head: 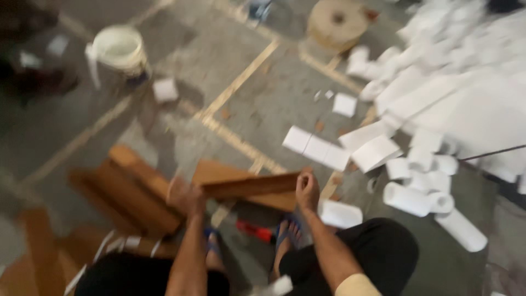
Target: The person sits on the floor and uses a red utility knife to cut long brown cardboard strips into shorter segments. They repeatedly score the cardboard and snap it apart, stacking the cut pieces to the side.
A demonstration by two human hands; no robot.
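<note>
- Paper rolls (438, 109) heap on the floor, well beyond the right fingers.
- Brown boards (134, 192) lie just past the left fingers.
- A cardboard strip (249, 185) spans both hands.
- Left hand (185, 196) clamps one end.
- Right hand (307, 189) curls fingers around the other.

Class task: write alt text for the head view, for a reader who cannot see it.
Both hands, left hand and right hand, hold a flat brown cardboard piece above a grey concrete floor. White paper rolls lie heaped to the right; a white plastic bucket stands behind.
</note>
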